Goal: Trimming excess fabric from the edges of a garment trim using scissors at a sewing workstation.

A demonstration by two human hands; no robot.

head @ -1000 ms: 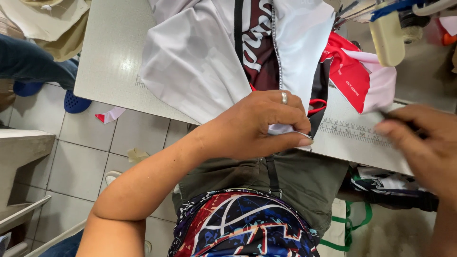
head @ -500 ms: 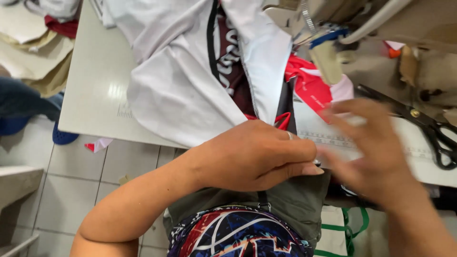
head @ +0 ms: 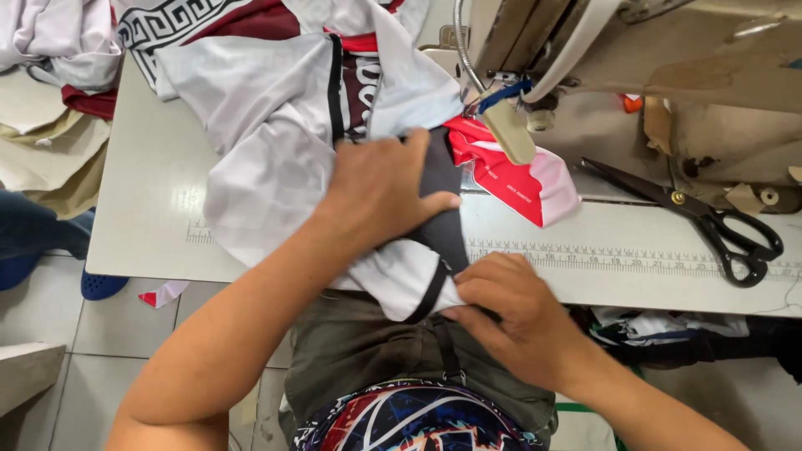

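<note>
Pale worktop (head: 142, 209) fills the view, above a tiled floor at the left. Across it lies a white garment (head: 259, 142) with black trim and maroon panels. On it the left hand (head: 380, 188) presses flat, fingers spread. Its black-edged hem hangs over the near edge, pinched by the right hand (head: 501, 305). Farther right lie black scissors (head: 710, 221) beside a sewing machine (head: 652, 75).

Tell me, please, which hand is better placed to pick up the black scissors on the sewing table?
The right hand, probably. It pinches the black-trimmed edge of the white garment at the table's near edge, on the same side as the black scissors. The left hand presses the fabric farther left.
</note>
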